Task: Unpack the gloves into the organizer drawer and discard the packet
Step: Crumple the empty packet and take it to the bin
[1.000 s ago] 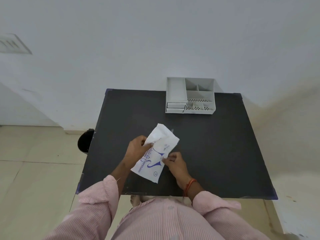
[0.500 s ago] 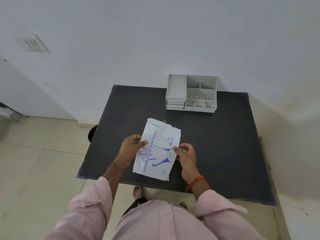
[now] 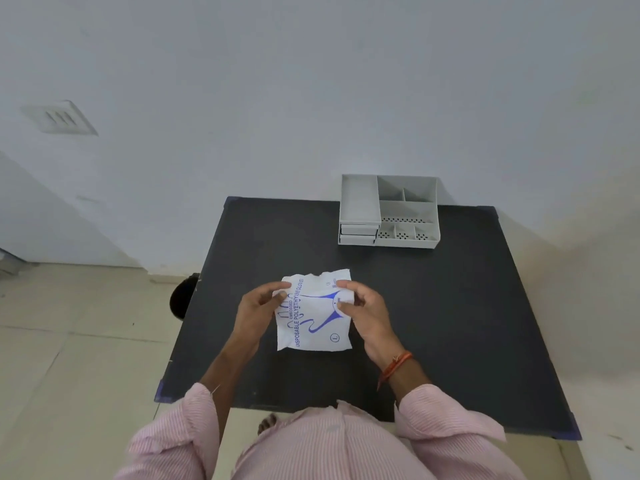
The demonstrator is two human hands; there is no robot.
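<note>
A white packet of disposable gloves [image 3: 317, 327] with blue print is held above the middle of the black table [image 3: 450, 323]. My left hand [image 3: 258, 311] pinches its upper left edge and my right hand [image 3: 363, 311] pinches its upper right edge. The packet's top edge looks ragged and slightly parted. A grey organizer [image 3: 389, 211] stands at the table's far edge against the wall, with two shut drawers [image 3: 358, 234] on its left side and open compartments on top.
A dark round bin [image 3: 183, 296] sits on the tiled floor just left of the table. A white wall rises behind the table, and a wall plate [image 3: 59, 117] is at the far left. Bare toes show under the near table edge.
The packet has been turned upright and straight. Both hands slid from its middle to its upper corners, and its top edge now looks crumpled.
</note>
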